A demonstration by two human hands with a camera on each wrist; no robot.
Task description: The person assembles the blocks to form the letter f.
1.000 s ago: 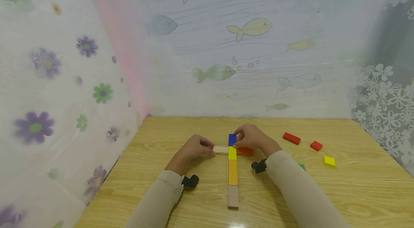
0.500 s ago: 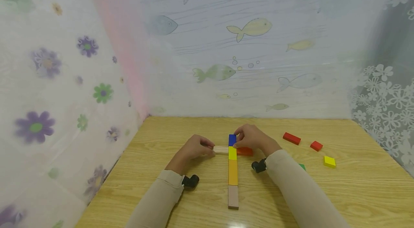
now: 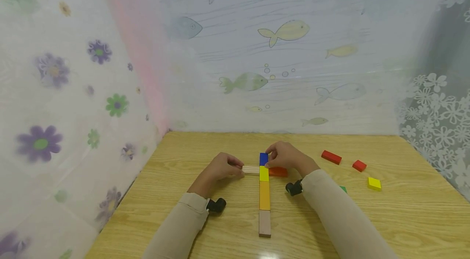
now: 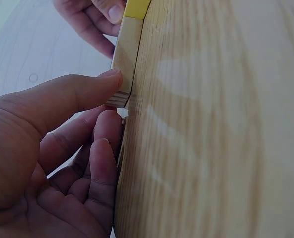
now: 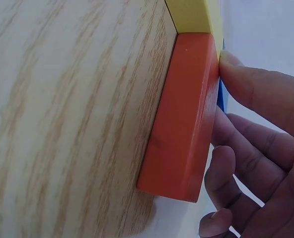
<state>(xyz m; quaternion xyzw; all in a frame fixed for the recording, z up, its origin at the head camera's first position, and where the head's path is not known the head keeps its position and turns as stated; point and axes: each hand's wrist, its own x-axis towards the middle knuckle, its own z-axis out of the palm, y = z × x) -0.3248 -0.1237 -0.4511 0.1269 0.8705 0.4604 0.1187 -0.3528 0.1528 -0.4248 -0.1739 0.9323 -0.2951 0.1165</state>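
Note:
A cross of wooden blocks lies flat on the table. Its upright runs from a blue block [image 3: 264,159] through a yellow block [image 3: 264,173] and an orange-yellow block [image 3: 264,195] to a brownish block [image 3: 264,223]. A plain wood block [image 3: 251,170] forms the left arm and a red-orange block [image 5: 179,119] the right one. My left hand [image 3: 222,167] pinches the plain block's outer end, its thumb on top in the left wrist view. My right hand [image 3: 286,156] holds the blue block by its right side, thumb tip where blue meets yellow; its fingertips are partly hidden.
Right of the cross lie a long red block [image 3: 331,157], a small red block [image 3: 359,165] and a yellow block [image 3: 374,184]. A green block [image 3: 343,189] is mostly hidden by the right sleeve. Patterned curtains stand behind and beside the table [image 3: 176,226].

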